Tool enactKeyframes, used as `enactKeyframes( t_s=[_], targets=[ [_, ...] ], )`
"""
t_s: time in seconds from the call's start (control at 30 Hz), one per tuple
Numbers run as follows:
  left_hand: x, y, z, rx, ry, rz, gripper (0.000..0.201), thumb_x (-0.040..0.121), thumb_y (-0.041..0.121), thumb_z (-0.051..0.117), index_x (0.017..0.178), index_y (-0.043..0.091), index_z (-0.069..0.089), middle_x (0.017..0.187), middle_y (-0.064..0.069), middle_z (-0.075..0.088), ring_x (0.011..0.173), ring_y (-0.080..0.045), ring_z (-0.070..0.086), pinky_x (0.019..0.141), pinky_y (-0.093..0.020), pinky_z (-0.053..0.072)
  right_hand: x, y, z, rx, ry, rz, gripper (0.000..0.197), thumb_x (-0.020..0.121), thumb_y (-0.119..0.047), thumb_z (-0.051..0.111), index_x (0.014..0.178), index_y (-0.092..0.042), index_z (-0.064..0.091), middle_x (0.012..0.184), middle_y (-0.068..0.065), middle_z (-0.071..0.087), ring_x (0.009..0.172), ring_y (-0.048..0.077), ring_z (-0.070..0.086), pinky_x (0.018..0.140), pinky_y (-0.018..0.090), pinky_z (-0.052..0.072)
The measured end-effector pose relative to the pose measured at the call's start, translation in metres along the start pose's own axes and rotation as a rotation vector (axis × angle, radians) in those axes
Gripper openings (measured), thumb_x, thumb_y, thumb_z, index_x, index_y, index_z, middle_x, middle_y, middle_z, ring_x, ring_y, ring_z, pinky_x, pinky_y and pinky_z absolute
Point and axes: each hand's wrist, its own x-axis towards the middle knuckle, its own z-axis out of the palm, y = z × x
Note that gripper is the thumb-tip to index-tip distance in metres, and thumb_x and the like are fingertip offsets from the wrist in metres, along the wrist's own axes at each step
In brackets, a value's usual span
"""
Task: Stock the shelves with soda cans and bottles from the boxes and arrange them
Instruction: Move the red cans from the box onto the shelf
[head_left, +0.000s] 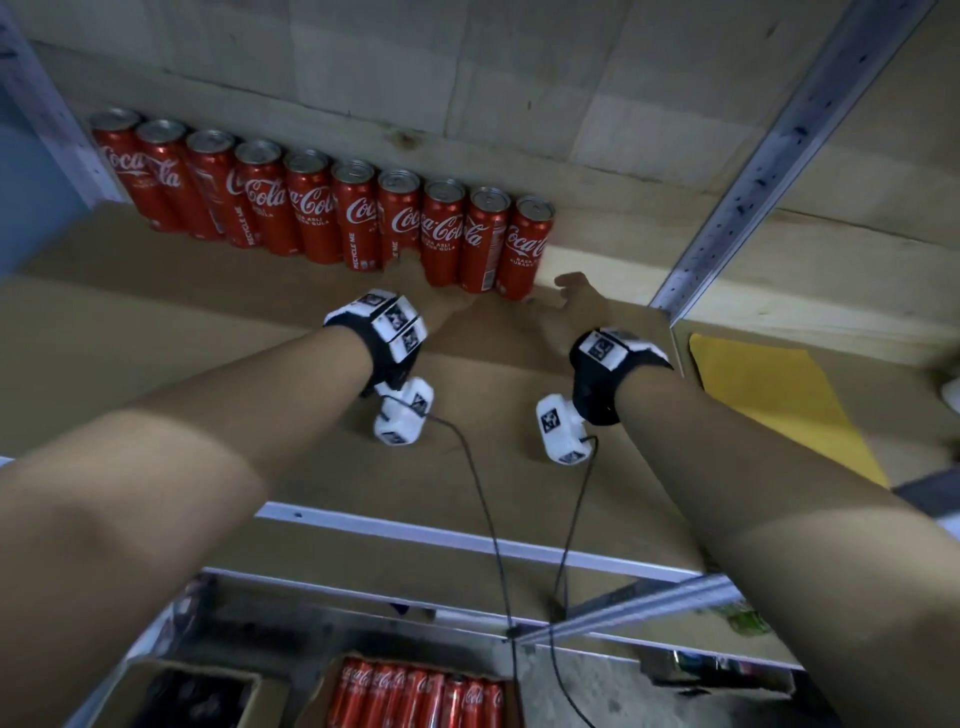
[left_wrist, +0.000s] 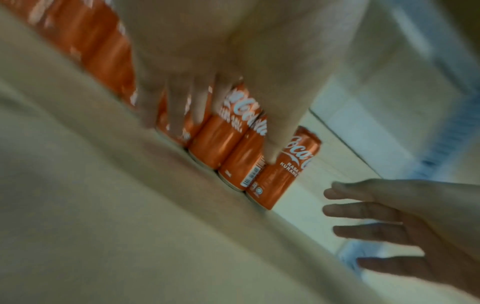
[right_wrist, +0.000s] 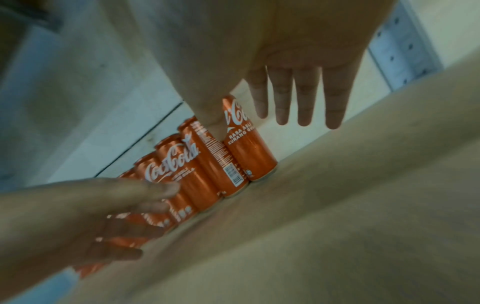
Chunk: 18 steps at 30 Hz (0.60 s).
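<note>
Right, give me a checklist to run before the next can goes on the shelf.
1. Left hand free: ok, fingers straight, holding nothing.
2. Right hand free: ok, fingers spread, clear of the cans.
3. Row of cans upright along the back wall: ok, ten cans standing side by side.
4. Space to the right of the end can: ok, bare shelf up to the metal post.
5. Supply left: ok, the box of cans below is stocked.
6. Labels facing front: not ok, several are turned sideways.
</note>
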Motion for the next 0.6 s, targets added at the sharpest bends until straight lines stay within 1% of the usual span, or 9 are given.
enactKeyframes(
  t_s=[0.07, 0.1, 0.13, 0.2, 0.27, 0.33, 0.4, 0.47, 0.6],
  targets=[
    [-0.018, -0.008, -0.018, 0.172, -0.185, -0.013, 0.102, 0.060, 0.084, 0.067, 0.142, 0.025, 0.050, 0.143, 0.002, 0.057, 0.125, -0.022, 0.057, 0.109, -0.040, 0.043, -0.023, 0.004, -0.009, -0.174, -0.028, -0.042, 0.066, 0.094, -0.052, 0.062, 0.147, -0.019, 0.043, 0.142, 0.009, 0.056, 0.123, 0.028, 0.058, 0.088, 0.026, 0.040],
    [-0.026, -0.013, -0.028, 0.292, -0.290, -0.060, 0.101, 0.069, 0.085, 0.061, 0.146, 0.021, 0.049, 0.148, -0.002, 0.053, 0.131, -0.025, 0.053, 0.112, -0.037, 0.038, -0.036, 0.006, -0.013, -0.267, -0.069, -0.044, 0.067, 0.095, -0.058, 0.056, 0.149, -0.020, 0.040, 0.143, 0.008, 0.054, 0.124, 0.029, 0.057, 0.094, 0.027, 0.041],
    [-0.032, -0.018, -0.034, 0.399, -0.338, -0.080, 0.093, 0.079, 0.080, 0.057, 0.146, 0.016, 0.050, 0.148, -0.006, 0.052, 0.132, -0.027, 0.051, 0.110, -0.034, 0.038, -0.049, 0.008, -0.017, -0.348, -0.122, -0.044, 0.069, 0.096, -0.063, 0.050, 0.150, -0.021, 0.039, 0.145, 0.009, 0.053, 0.126, 0.029, 0.056, 0.101, 0.031, 0.043],
    [-0.044, -0.026, -0.049, 0.564, -0.296, 0.051, 0.080, 0.087, 0.067, 0.061, 0.144, 0.011, 0.051, 0.143, -0.012, 0.056, 0.127, -0.030, 0.054, 0.104, -0.034, 0.044, -0.075, 0.012, -0.022, -0.437, -0.151, -0.082, 0.069, 0.097, -0.065, 0.046, 0.151, -0.023, 0.039, 0.147, 0.011, 0.050, 0.126, 0.032, 0.056, 0.103, 0.039, 0.048],
    [-0.064, -0.035, -0.067, 0.577, -0.271, 0.210, 0.082, 0.083, 0.058, 0.070, 0.148, 0.016, 0.044, 0.144, -0.010, 0.054, 0.128, -0.029, 0.054, 0.103, -0.037, 0.047, -0.104, 0.017, -0.024, -0.460, -0.109, -0.128, 0.070, 0.096, -0.064, 0.049, 0.152, -0.023, 0.038, 0.146, 0.014, 0.050, 0.125, 0.035, 0.056, 0.100, 0.042, 0.050],
    [-0.083, -0.048, -0.080, 0.593, -0.313, 0.279, 0.085, 0.081, 0.056, 0.073, 0.152, 0.022, 0.040, 0.148, -0.009, 0.050, 0.131, -0.028, 0.051, 0.105, -0.037, 0.045, -0.137, 0.020, -0.024, -0.484, -0.113, -0.123, 0.069, 0.096, -0.062, 0.051, 0.150, -0.020, 0.041, 0.142, 0.016, 0.052, 0.126, 0.037, 0.053, 0.102, 0.041, 0.048],
    [-0.103, -0.061, -0.089, 0.604, -0.366, 0.295, 0.083, 0.082, 0.056, 0.072, 0.152, 0.026, 0.039, 0.151, -0.006, 0.046, 0.134, -0.026, 0.047, 0.108, -0.034, 0.041, -0.167, 0.024, -0.023, -0.479, -0.126, -0.130, 0.066, 0.097, -0.059, 0.054, 0.149, -0.018, 0.044, 0.142, 0.016, 0.053, 0.128, 0.037, 0.051, 0.103, 0.038, 0.043],
    [-0.122, -0.073, -0.098, 0.612, -0.403, 0.316, 0.083, 0.083, 0.058, 0.071, 0.152, 0.026, 0.038, 0.154, -0.003, 0.042, 0.138, -0.023, 0.043, 0.112, -0.034, 0.037, -0.194, 0.028, -0.024, -0.438, -0.118, -0.122, 0.067, 0.096, -0.058, 0.056, 0.151, -0.022, 0.043, 0.150, 0.010, 0.049, 0.134, 0.032, 0.047, 0.107, 0.035, 0.041],
    [-0.162, -0.097, -0.100, 0.639, -0.376, 0.298, 0.084, 0.084, 0.058, 0.070, 0.154, 0.026, 0.036, 0.154, -0.006, 0.041, 0.138, -0.027, 0.042, 0.113, -0.037, 0.037, -0.238, 0.050, -0.026, -0.486, -0.199, -0.079, 0.066, 0.096, -0.062, 0.053, 0.149, -0.025, 0.040, 0.155, 0.002, 0.041, 0.136, 0.030, 0.046, 0.102, 0.036, 0.044]
  ],
)
